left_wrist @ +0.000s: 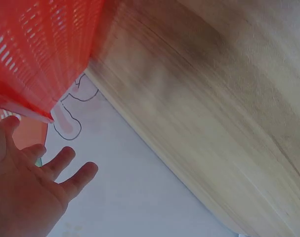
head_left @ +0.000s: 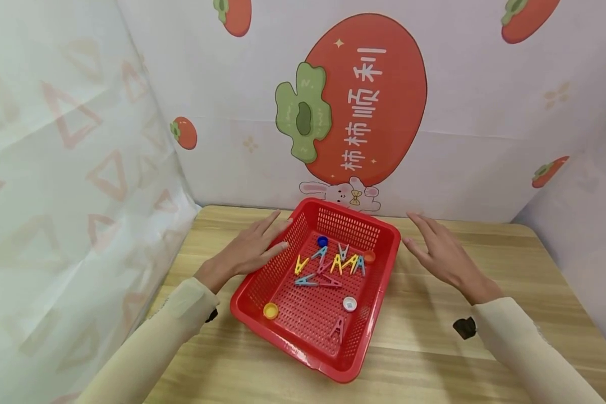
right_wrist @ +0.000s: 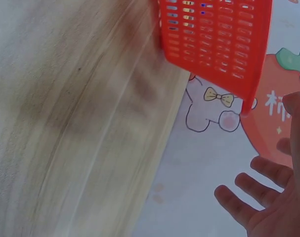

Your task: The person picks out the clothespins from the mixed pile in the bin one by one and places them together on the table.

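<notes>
A pale wall (head_left: 464, 112) printed with a large red persimmon (head_left: 394, 101) and a rabbit (head_left: 337, 194) stands behind a wood-grain table (head_left: 434, 359). On the table, between the person's two hands, sits a red basket (head_left: 293, 350). Only the head view looks down into it: clothespins (head_left: 336, 262) in yellow, blue, pink and grey, mostly clustered toward the far half, plus a yellow cap (head_left: 270, 311), a white cap (head_left: 350, 304), a blue cap (head_left: 322, 241) and an orange cap (head_left: 369, 256). The wrist views give the slotted outer sides instead, and show the palm side of the fingers. The basket's long axis runs obliquely, from near left to far right. The left hand (head_left: 249, 247) grasps nothing, fingers extended beside the left rim; whether it touches is unclear. The right hand (head_left: 444, 252), likewise holding nothing, is apart from the right side, fingers extended.
</notes>
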Available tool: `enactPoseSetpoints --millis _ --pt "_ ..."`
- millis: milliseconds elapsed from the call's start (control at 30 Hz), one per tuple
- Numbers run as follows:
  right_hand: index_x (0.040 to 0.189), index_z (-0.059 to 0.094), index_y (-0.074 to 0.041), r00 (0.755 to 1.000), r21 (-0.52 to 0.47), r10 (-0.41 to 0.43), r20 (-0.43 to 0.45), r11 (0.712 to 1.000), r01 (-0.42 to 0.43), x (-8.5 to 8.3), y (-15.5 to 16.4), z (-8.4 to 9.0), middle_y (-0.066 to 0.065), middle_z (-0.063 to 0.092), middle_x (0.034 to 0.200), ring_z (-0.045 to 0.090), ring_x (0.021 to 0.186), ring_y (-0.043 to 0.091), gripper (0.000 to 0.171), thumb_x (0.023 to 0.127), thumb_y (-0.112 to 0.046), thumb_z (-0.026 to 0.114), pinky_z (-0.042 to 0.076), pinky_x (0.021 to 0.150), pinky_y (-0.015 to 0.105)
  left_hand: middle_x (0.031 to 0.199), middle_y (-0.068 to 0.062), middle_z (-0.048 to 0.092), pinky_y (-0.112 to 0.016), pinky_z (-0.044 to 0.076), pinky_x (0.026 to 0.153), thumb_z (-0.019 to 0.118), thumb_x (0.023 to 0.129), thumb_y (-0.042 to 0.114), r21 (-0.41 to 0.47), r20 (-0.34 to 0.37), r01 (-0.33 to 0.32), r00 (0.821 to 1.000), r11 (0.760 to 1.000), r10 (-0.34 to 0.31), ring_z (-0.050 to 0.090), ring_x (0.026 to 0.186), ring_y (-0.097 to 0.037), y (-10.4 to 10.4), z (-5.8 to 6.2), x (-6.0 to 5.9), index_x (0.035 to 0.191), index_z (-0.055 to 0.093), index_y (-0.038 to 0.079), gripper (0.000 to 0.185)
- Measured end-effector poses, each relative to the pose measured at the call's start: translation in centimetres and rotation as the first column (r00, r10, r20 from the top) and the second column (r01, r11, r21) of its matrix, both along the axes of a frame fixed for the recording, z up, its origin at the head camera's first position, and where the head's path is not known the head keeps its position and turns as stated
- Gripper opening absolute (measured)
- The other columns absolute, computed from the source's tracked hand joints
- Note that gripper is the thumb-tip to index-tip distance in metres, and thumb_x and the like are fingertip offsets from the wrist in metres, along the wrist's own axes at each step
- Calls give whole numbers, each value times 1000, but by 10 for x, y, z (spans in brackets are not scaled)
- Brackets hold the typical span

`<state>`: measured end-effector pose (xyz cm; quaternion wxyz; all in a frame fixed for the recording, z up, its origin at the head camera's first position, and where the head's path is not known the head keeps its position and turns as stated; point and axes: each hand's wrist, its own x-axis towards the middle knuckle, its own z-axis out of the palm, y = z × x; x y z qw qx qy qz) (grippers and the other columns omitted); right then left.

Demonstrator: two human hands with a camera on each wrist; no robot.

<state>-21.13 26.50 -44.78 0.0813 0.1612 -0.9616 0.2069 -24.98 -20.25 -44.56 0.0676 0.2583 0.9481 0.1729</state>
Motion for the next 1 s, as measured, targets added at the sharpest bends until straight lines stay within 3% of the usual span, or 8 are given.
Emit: enactPoseSetpoints --millis 200,467,833,1000 --pt "170 34 -10 1000 11 -1 7 1000 1 3 -10 9 27 40 169 40 152 54 74 109 -39 62 39 115 83 186 -4 2 -72 40 124 56 108 54 56 66 40 997 998 -44 19 168 -42 6 1 8 175 22 35 77" --pt "172 31 -14 1000 28 8 30 1000 -9 4 -22 19 24 37 172 37 155 51 76 109 -43 61 41 116 81 186 -3 -7 -66 50 117 66 107 40 117 181 73 979 990 -94 13 167 -41 10 0 18 175 26 29 80" --pt "171 33 -13 999 33 48 13 998 -48 0 -37 26 23 37 172 38 155 49 76 107 -37 65 44 116 78 186 0 -6 -64 55 113 70 106 27 149 207 66 974 987 -97 22 165 -41 10 -10 26 160 57 21 57" --pt "171 33 -13 997 39 69 18 997 -70 -4 -47 32 21 36 173 38 156 48 76 108 -42 63 45 116 76 186 -1 -7 -63 49 120 68 107 25 130 154 91 982 987 -111 22 166 -40 11 -13 27 154 63 16 48"
